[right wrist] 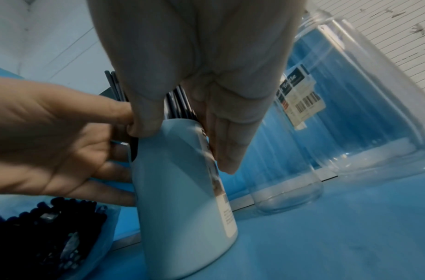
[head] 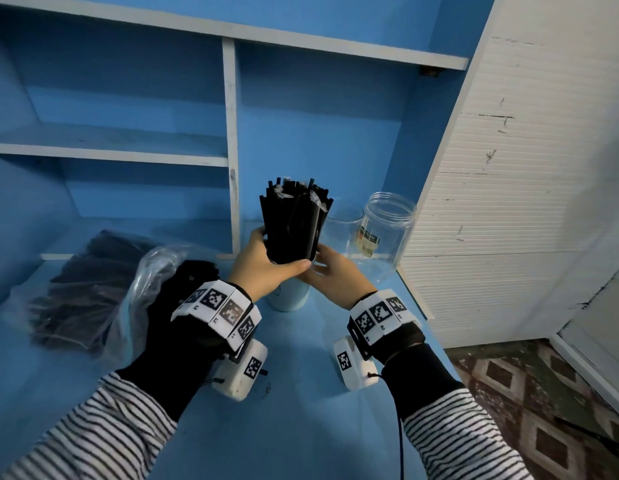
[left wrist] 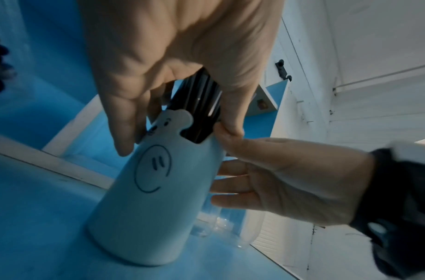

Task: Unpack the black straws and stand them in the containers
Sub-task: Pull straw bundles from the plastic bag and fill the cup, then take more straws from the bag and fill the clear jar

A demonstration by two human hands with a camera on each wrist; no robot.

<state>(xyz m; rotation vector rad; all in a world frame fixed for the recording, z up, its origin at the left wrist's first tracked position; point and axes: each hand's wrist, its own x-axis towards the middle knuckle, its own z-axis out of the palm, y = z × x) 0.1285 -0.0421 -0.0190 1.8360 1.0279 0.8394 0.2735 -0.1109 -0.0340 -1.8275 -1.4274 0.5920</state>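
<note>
A thick bundle of black straws point(head: 294, 220) stands upright in a pale blue cup point(head: 289, 297) with a drawn smiley face point(left wrist: 153, 168) on the blue table. My left hand point(head: 270, 265) wraps round the bundle just above the rim, thumb across the front. From the right, my right hand point(head: 332, 271) clasps the cup's top point(right wrist: 182, 136), thumb on one side and fingers point(right wrist: 225, 151) down the other. A clear plastic bag point(head: 93, 289) with more black straws lies at the left.
Two clear jars stand behind the cup at the right: a low one point(head: 342, 230) and a taller labelled one point(head: 387, 230). Blue shelves point(head: 128, 143) rise behind them. A white ribbed wall point(head: 509, 202) bounds the table's right edge point(head: 419, 306). Patterned floor lies beyond.
</note>
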